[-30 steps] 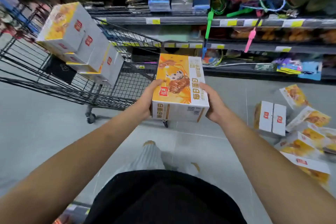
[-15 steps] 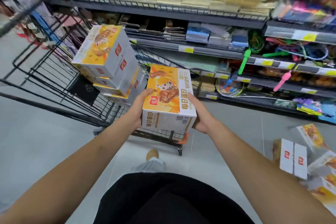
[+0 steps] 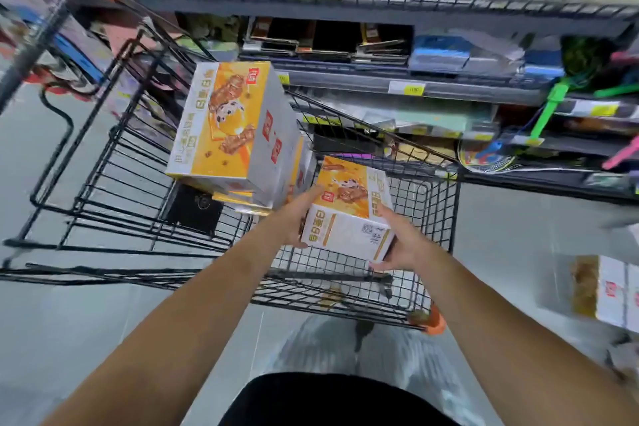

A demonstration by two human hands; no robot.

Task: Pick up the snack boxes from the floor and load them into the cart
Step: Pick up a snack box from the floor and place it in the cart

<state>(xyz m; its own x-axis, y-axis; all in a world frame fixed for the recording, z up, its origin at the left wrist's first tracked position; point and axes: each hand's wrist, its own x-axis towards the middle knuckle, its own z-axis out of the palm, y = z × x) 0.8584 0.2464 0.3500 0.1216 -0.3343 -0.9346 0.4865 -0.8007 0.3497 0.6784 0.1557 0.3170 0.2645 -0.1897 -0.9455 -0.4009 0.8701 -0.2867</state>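
The left hand (image 3: 294,218) curls its fingers on the left side of a snack box (image 3: 349,214), and the right hand (image 3: 404,245) cups its lower right corner. The box is held over the right end of the cart (image 3: 449,218). A stack of boxes (image 3: 235,128) stands just beyond it in the basket. Another box (image 3: 608,290) lies on the floor to the right.

Orange-white snack box (image 3: 349,211) tilted above black wire cart (image 3: 430,235); stacked boxes (image 3: 235,128) inside at 11 o'clock; floor box (image 3: 608,290) at 3 o'clock.
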